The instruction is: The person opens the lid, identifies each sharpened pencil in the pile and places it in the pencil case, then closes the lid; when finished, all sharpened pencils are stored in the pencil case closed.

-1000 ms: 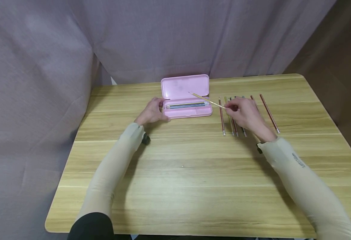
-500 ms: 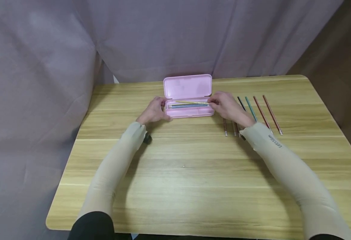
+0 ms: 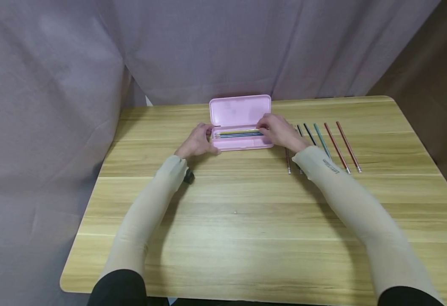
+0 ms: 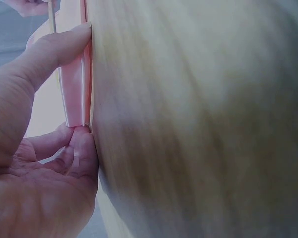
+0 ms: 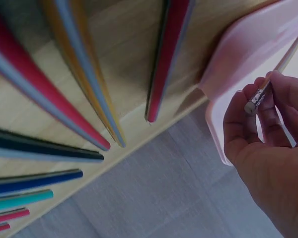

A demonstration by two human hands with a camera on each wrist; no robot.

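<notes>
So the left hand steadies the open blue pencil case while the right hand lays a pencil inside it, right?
Nearly: the pencil case is pink, not blue, as the head view shows. The left hand does steady its end, and the right hand holds a pencil over the tray.

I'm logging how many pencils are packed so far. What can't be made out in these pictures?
- Pencils in the pink case: head view, too small and packed to count; right hand covers their right ends.
- Loose pencils on the table: head view, the right sleeve hides several.
- Held pencil: right wrist view, cut off by the edge.
- Case interior: left wrist view, seen edge-on behind the left hand.
</notes>
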